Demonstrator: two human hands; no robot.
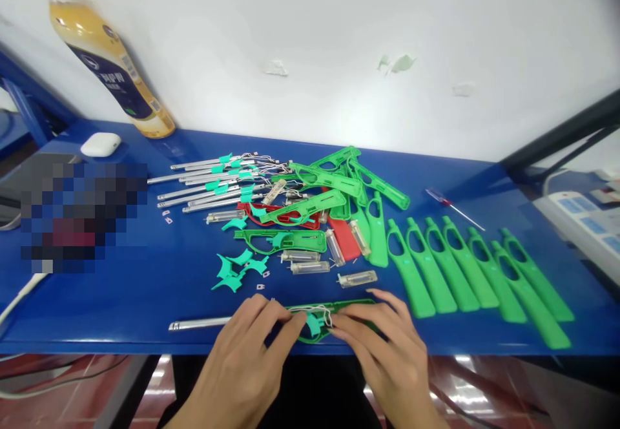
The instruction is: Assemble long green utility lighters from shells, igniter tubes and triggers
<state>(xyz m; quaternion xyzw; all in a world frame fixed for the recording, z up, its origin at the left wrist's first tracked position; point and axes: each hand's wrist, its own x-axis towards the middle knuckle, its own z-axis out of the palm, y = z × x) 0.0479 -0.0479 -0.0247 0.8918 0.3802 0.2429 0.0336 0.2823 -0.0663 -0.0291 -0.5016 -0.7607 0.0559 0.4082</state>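
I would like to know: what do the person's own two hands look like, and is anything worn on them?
The left hand and right hand are both bare, with no gloves, rings or markings visible. No sleeve, watch or bracelet shows above the picture's lower edge. Between them, what looks like black clothing is visible.

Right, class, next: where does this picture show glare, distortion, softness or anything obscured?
All in the head view: bright glow on the wall; glossy streaks on the floor; the bottle leans outward, probably lens distortion; pixel blocks hide a patch at the left of the table; the white wires between left hand and right hand look soft.
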